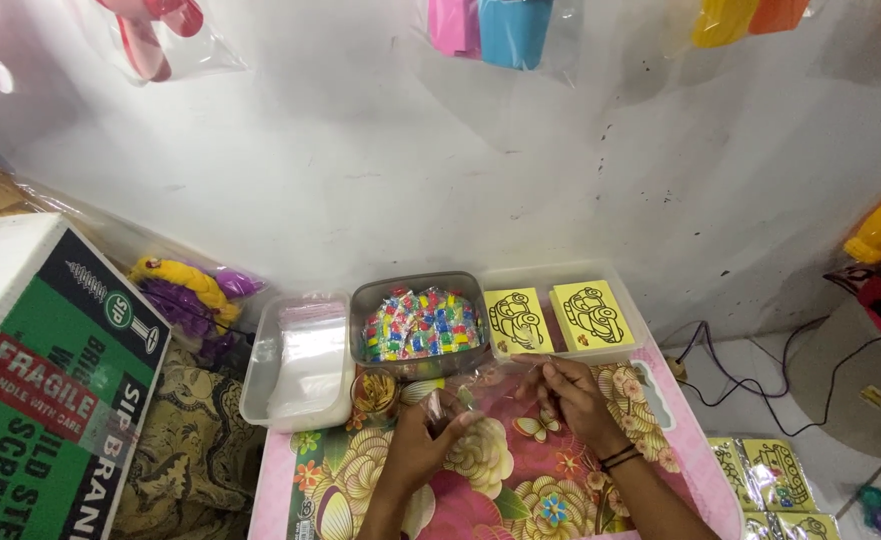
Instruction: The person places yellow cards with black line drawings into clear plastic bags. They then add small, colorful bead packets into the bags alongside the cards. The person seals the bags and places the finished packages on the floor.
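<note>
Two bare forearms come up from the bottom edge of the view, each ending in a bare hand. No sleeves show on either arm: both are uncovered from the frame's edge to the fingers. The left hand (422, 440) wears nothing, with no ring, band or watch on what is seen of it. The right hand (572, 392) has a thin black band (618, 458) around its wrist, seemingly two or three slim dark loops lying close together, like cords or elastic ties. No rings can be made out on its fingers. The nails are short and unpainted where visible.
</note>
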